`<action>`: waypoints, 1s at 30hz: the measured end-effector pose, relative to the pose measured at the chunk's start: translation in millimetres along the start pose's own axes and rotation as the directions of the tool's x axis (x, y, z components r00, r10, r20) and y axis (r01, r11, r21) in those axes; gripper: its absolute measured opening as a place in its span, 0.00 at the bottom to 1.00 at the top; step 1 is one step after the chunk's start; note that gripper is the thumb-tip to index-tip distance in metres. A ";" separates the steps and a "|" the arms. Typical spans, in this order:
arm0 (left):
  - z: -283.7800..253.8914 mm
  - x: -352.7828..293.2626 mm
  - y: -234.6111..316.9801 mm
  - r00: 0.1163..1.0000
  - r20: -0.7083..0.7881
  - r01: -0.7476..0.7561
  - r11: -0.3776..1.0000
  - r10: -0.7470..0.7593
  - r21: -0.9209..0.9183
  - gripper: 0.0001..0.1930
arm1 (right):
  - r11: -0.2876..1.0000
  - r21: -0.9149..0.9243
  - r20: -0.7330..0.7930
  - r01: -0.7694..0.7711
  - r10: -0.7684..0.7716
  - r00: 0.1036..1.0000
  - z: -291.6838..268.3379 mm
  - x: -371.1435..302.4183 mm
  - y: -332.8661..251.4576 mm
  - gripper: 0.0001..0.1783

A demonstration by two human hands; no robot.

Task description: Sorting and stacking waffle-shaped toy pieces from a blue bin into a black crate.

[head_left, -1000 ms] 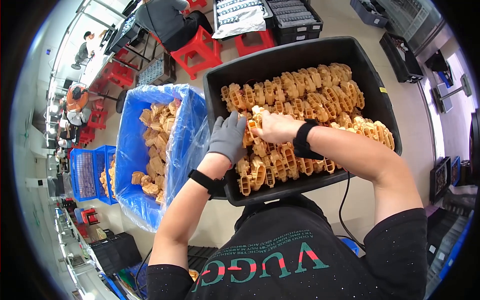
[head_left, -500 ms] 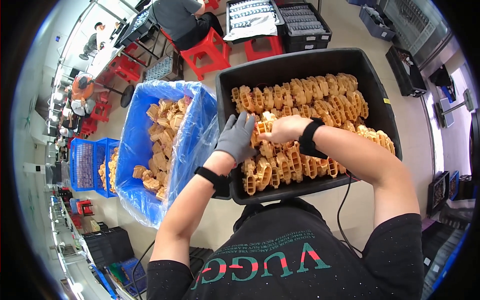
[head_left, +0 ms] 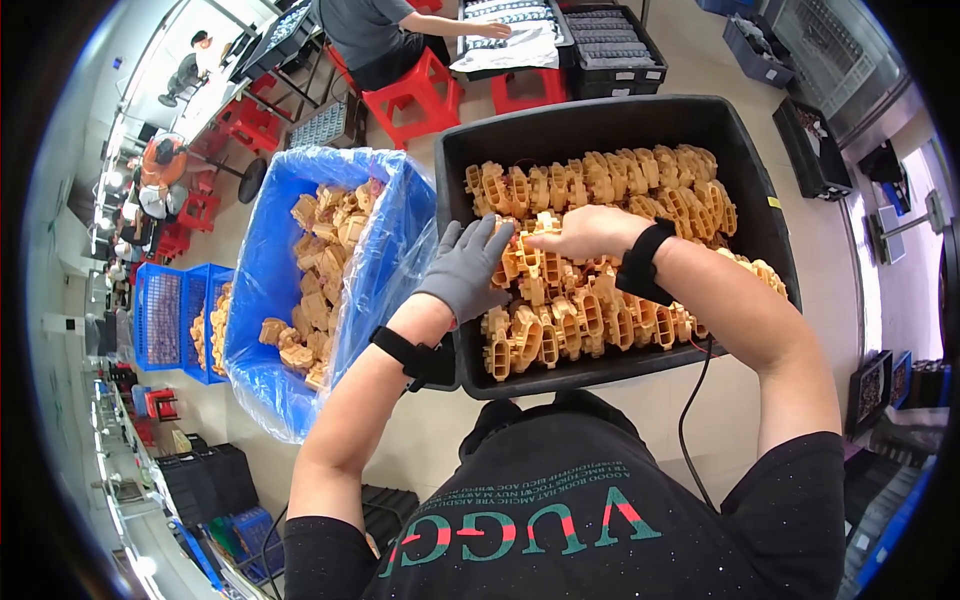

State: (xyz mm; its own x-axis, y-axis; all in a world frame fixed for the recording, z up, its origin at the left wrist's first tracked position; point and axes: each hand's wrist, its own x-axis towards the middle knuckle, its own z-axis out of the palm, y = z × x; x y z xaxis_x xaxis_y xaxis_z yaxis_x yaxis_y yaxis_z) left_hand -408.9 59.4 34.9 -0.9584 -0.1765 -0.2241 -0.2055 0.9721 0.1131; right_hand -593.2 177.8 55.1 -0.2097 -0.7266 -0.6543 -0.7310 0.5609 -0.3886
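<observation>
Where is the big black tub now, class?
In the head view, the black tub sits centre-right, right of the blue lined bin, the right hand over it.

Parts (head_left: 590, 320) in rows inside tub (head_left: 620, 125); bin (head_left: 270, 260) left of tub; stool (head_left: 527, 92) beyond tub.

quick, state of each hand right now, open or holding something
Left hand, gloved: open, fingers spread, beside the tan slotted parts.
Right hand, bare: fingers curled over those parts; grip cannot be told.
</observation>
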 end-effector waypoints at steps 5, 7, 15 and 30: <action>-8.4 -22.0 -11.4 0.991 -0.131 -0.008 0.999 0.001 -0.049 0.45 | 0.999 0.044 -0.201 0.005 0.004 0.980 -4.1 16.4 -0.7 0.43; -21.4 -41.7 -20.1 0.984 -0.178 -0.004 0.994 -0.016 -0.113 0.43 | 1.000 -0.006 -0.279 0.025 -0.025 0.960 -15.6 11.2 -12.3 0.40; -17.4 -208.3 -115.3 0.841 -0.159 0.115 0.458 -0.517 -0.881 0.36 | 0.908 -0.102 -0.322 0.406 -0.417 0.850 -43.7 19.8 -123.3 0.19; 56.9 -258.1 -265.8 0.437 0.204 -0.780 -0.482 -0.876 -0.398 0.15 | 0.766 -0.622 -0.173 0.164 -0.338 0.925 121.2 327.0 -399.0 0.32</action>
State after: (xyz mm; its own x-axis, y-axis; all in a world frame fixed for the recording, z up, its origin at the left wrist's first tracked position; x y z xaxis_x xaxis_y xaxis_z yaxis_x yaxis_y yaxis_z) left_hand -95.7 -144.7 7.6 -0.1986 -0.8971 -0.3947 0.7680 -0.3926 0.5060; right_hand -291.3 -235.5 -82.5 -0.0592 -0.9305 -0.3615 -0.9979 0.0641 -0.0014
